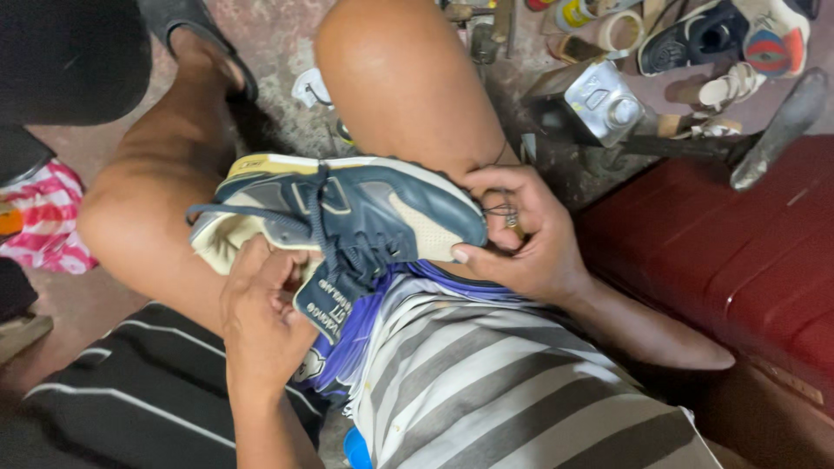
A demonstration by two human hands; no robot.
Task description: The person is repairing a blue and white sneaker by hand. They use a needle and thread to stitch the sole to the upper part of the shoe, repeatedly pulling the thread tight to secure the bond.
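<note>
Sneaker [347,213], navy and cream, lies sideways across the person's bare thighs, its light, soft upper likely yielding while the sole stays firm, with left hand [261,317] fingers curled into the collar and right hand [521,239] clamped around the toe.

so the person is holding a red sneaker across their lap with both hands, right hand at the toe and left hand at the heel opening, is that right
Not quite: the sneaker is navy blue with cream panels, not red. The red thing is the case beside the person. The rest holds in the head view: the right hand grips the toe end and the left hand is at the heel opening, with the shoe lying across the lap.
</note>
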